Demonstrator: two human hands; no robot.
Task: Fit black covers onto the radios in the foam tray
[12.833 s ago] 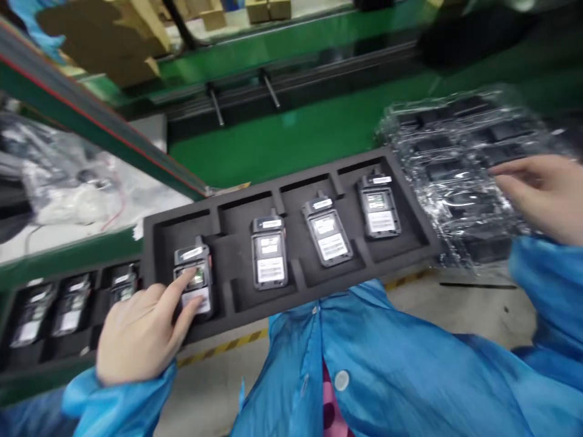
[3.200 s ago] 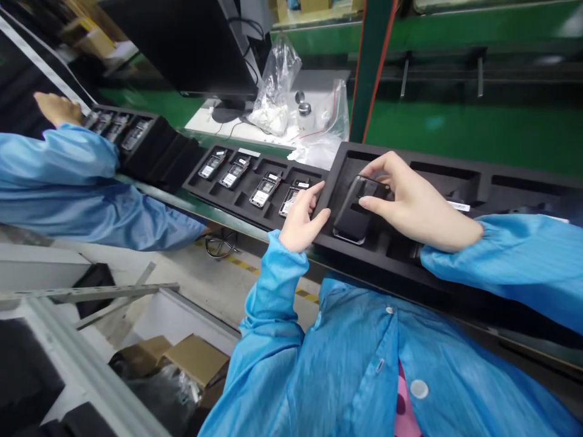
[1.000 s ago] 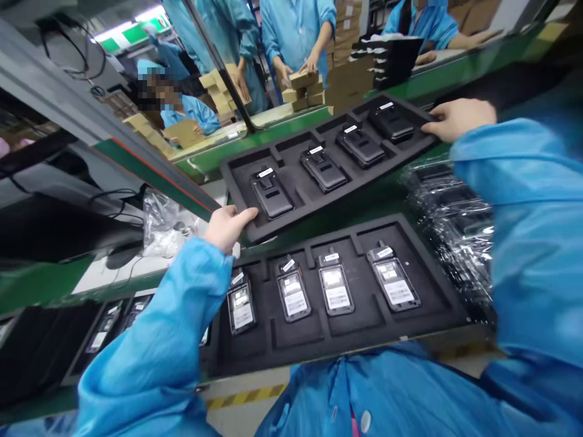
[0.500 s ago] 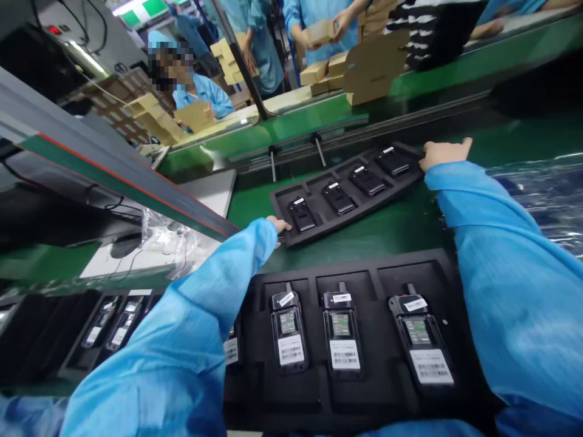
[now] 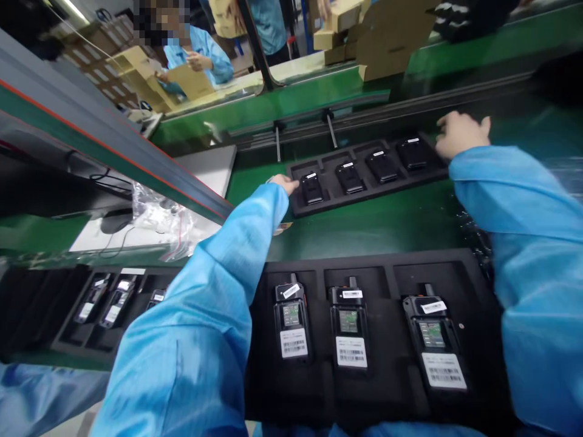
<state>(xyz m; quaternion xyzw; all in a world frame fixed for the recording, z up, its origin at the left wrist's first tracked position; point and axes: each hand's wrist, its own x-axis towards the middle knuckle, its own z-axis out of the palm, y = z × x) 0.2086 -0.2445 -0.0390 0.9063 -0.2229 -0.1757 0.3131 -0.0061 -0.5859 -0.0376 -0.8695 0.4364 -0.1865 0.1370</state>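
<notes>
My left hand (image 5: 285,184) is closed on the left end of a shallow black tray (image 5: 373,189) lying on the green belt, thumb over its rim. At the tray's right end hovers my right hand (image 5: 463,136), fingers bent and apart; whether a fingertip still touches the rim is hidden. The tray's pockets hold several black clip-like pieces (image 5: 350,177) with white labels. Closer to me lies a larger black foam tray (image 5: 373,397) with handheld radios (image 5: 348,325), their backs up, battery bays bare and barcode labels showing. My left sleeve covers its left part.
Another black tray (image 5: 98,349) with radios lies at left, beyond my sleeve. A slanted grey post (image 5: 136,142) crosses on the left, near clear plastic bags (image 5: 159,212) on a white board. Across the belt, a co-worker (image 5: 195,54) handles cardboard; a cardboard box (image 5: 392,39) stands nearby.
The far tray has moved away from me, widening the strip of green between the two trays. My right hand has risen a little from the tray's end. The view has shifted slightly.
</notes>
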